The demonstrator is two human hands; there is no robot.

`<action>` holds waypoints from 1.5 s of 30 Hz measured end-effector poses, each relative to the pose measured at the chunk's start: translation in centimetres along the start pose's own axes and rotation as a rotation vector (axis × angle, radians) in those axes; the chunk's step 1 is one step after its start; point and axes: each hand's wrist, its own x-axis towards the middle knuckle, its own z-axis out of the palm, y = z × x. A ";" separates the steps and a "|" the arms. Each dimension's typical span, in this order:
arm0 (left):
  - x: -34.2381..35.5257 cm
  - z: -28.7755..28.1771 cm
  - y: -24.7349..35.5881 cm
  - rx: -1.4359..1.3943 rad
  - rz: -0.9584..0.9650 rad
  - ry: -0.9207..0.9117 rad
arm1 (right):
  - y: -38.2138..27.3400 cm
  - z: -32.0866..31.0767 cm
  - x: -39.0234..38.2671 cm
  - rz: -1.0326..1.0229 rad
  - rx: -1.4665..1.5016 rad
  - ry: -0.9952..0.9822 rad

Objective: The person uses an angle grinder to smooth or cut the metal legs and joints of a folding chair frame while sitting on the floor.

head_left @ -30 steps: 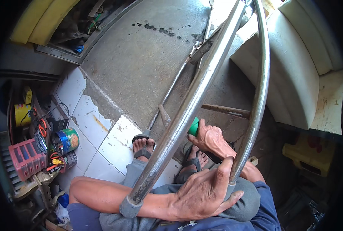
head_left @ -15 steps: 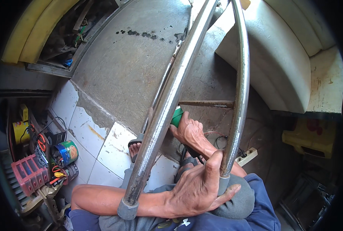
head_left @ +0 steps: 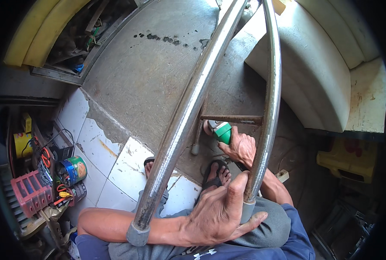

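A tubular metal frame [head_left: 180, 125] slants across my lap, its two long tubes joined by a thin rusty crossbar [head_left: 232, 118]. My left hand [head_left: 216, 210] is closed round the lower end of the right-hand tube [head_left: 268, 104], just by its grey rubber foot [head_left: 247, 212]; some fingers are hidden. The left tube's rubber foot [head_left: 138, 234] sits over my left forearm. Beyond the right-hand tube, my right hand [head_left: 241, 149] grips a green angle grinder [head_left: 223, 132]. The grinder's head is beside the crossbar's left end, close to the frame; contact cannot be made out.
At left stand a red plastic basket [head_left: 32, 193], a colourful tin [head_left: 71, 169] of small parts and orange-handled tools. A large cream padded piece [head_left: 303, 73] leans at upper right, above a yellow plastic thing [head_left: 346, 158]. A power strip [head_left: 282, 175] lies behind my right forearm.
My right hand has moved rightward with the grinder, which now shows more fully. The frame has turned: its thin far leg no longer stretches along the left tube. My left hand keeps its hold.
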 end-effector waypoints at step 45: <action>-1.0 -1.9 0.0 0.026 -0.072 -0.005 | -0.3 -8.9 15.1 -0.741 -0.500 -0.134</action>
